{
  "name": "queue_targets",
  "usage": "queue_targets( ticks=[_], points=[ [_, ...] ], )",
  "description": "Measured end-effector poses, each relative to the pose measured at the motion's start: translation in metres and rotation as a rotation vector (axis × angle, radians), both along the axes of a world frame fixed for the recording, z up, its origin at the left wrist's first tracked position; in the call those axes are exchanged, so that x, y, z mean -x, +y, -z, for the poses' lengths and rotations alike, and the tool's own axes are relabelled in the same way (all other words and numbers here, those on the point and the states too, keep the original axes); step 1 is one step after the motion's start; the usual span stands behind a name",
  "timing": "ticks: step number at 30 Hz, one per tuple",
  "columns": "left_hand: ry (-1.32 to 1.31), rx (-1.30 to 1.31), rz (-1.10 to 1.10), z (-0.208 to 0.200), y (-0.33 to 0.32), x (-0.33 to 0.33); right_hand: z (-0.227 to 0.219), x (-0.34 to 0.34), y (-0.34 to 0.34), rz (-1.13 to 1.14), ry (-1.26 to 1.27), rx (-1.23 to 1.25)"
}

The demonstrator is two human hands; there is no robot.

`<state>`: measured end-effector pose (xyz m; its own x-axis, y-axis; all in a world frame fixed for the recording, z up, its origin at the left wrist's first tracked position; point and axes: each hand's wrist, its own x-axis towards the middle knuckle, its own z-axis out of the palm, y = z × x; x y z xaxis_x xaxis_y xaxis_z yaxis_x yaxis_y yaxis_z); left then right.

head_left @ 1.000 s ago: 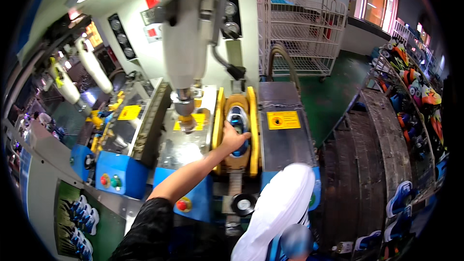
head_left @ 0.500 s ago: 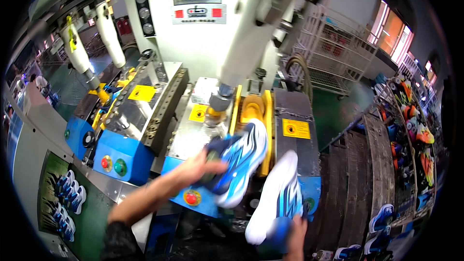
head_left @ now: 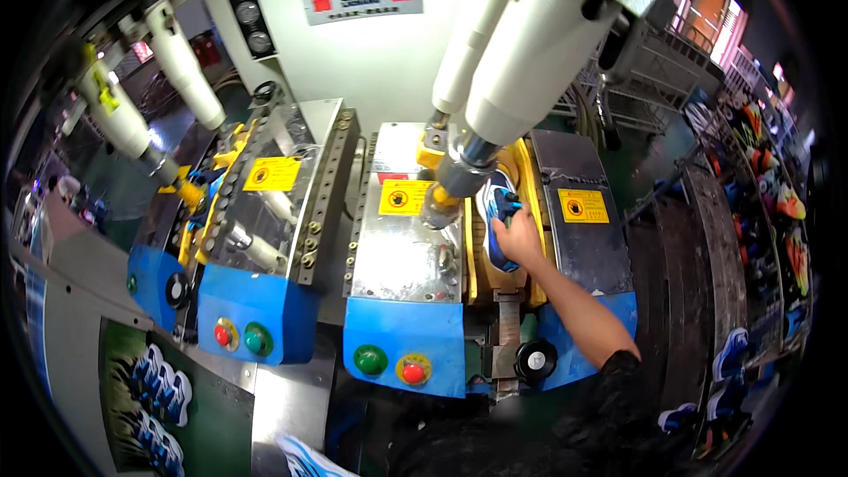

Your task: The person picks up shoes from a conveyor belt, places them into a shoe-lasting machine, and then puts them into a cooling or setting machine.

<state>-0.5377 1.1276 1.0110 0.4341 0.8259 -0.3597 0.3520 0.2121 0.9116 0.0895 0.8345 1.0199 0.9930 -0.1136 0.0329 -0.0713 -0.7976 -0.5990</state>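
My right hand (head_left: 521,237) is closed on a blue and white sneaker (head_left: 497,203), gripping it at the collar. The sneaker sits upright, toe pointing away, in the slot between the yellow side pads (head_left: 471,256) of a shoe press. Just left of its toe hangs the press's white cylinder (head_left: 521,62), whose metal end (head_left: 468,163) covers part of the slot. A second blue and white sneaker (head_left: 309,459) shows partly at the lower edge, blurred. My left hand is out of view, so whether it holds that shoe cannot be seen.
The station's blue front carries a green button (head_left: 370,359), a red button (head_left: 413,369) and a black knob (head_left: 535,359). To the left stands a similar station (head_left: 256,314). Several sneakers (head_left: 163,389) lie at lower left; a shoe rack (head_left: 777,212) stands at right.
Both hands held sneakers in front of the press before. My right hand has brought its sneaker forward into the slot; my left hand has left the view. The view has shifted too.
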Motion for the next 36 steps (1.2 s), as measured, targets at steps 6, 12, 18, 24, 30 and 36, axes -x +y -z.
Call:
queue_targets(
  ticks=[6, 12, 18, 24, 30, 36],
  points=[
    [0.057, 0.49, -0.195, -0.016, 0.015, -0.101, -0.012, -0.004, 0.01, 0.056, -0.122, -0.002],
    [0.02, 0.618, 0.047, -0.012, 0.06, -0.138, -0.014, 0.002, 0.002, 0.098, -0.147, 0.044],
    [0.056, 0.755, 0.03, 0.027, 0.085, -0.155, -0.079, 0.174, 0.14, -0.508, -0.395, -0.25],
    [0.01, 0.785, 0.153, 0.041, 0.091, -0.154, -0.008, 0.192, 0.227, -0.837, -0.379, 0.272],
    [-0.378, 0.849, -0.005, 0.002, 0.089, -0.106, -0.013, 0.306, 0.261, -0.994, -0.378, -0.503],
    [-0.151, 0.204, -0.193, -0.015, 0.137, -0.061, 0.007, 0.432, 0.259, -1.071, 0.334, -0.802]
  ],
)
